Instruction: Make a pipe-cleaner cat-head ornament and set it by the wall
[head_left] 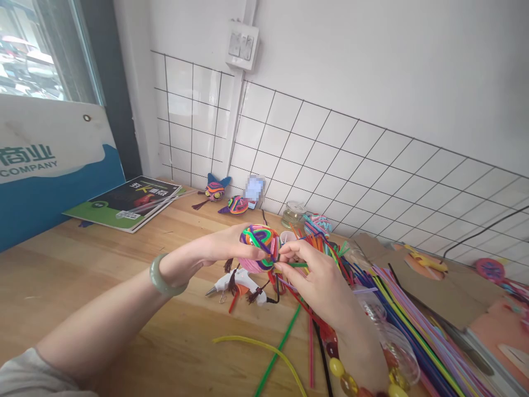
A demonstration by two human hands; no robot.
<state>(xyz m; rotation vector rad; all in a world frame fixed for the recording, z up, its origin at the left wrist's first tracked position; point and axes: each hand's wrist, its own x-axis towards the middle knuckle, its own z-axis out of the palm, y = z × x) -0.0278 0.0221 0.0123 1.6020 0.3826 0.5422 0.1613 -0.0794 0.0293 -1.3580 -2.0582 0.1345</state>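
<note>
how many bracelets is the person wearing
2: a pale green bangle on the left wrist and a beaded bracelet on the right wrist; the sleeve could hide more.

The left arm (107,322) wears a grey sleeve (35,376) and pale-green bangle (156,278), the right wrist (361,347) red and yellow beads (336,367).

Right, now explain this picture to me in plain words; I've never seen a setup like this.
There's no machine: these are a person's bare hands, seen by a camera worn on their head, looking forward and down. The left hand holds a colourful craft piece; the fingertips of the right hand are at its side, though exactly what they grip is too small to tell. On the wooden table lie a white glue gun, fuzzy coloured stems, magazines and a glass jar.
</note>
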